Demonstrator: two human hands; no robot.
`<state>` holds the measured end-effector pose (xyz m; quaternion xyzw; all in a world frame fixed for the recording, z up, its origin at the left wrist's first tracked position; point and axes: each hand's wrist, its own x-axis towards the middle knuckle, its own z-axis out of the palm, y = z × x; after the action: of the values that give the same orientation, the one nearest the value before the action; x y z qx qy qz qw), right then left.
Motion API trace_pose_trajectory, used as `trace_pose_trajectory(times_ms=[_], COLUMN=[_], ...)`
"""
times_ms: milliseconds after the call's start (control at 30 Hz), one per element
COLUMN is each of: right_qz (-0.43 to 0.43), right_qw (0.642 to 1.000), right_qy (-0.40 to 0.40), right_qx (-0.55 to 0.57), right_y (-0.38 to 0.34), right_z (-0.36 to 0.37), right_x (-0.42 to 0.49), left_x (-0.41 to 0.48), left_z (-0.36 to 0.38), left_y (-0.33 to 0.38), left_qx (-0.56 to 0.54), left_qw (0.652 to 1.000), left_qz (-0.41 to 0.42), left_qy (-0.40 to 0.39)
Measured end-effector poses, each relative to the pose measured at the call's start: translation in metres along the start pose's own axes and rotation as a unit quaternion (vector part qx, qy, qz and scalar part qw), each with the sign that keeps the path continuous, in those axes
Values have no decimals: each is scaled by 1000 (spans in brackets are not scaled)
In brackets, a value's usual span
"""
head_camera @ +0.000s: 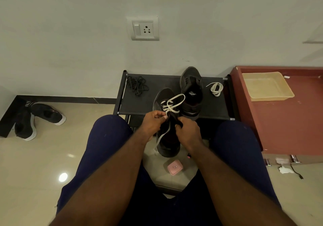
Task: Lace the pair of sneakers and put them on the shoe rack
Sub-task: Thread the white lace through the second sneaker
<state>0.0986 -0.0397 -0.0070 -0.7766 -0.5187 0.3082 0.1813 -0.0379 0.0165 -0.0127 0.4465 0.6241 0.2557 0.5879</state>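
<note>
A black sneaker [165,101] is held between my knees, toe on the front of the black shoe rack [138,103]. A white lace [172,103] is threaded through its front eyelets, with a loop standing up and one end hanging down the left side. My left hand [153,121] pinches the lace by the shoe's left edge. My right hand [187,133] grips the sneaker's right side. The second black sneaker [191,93] stands unlaced on the rack's top. To its right lies a coiled white lace [216,89].
A tangle of black laces [137,85] lies on the rack's left end. Another pair of black shoes with white soles [35,119] lies on the floor at left. A red cabinet with a beige tray [266,86] stands right. A pink case [175,167] lies on the floor.
</note>
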Motion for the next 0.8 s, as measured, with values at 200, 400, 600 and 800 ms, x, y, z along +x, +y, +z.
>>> trace_pose_trajectory(times_ms=[200,400,600,800], right_qz=[1,-2,9,9], right_qw=[1000,1000,1000,1000], right_qy=[-5,-6,1,5], right_qx=[-9,-13,-5,-7], right_y=[1,3,4,5], right_z=[1,1,2,2], right_x=[0,1,3,2], left_x=[2,6,9,2], left_z=[-1,-2,-8,-7], left_y=[2,9,6,0], left_qx=[6,-105,-166,55], left_qw=[1000,990,980,997], left_qz=[-7,-86,-105,57], left_qy=[-12,-44,33,-14])
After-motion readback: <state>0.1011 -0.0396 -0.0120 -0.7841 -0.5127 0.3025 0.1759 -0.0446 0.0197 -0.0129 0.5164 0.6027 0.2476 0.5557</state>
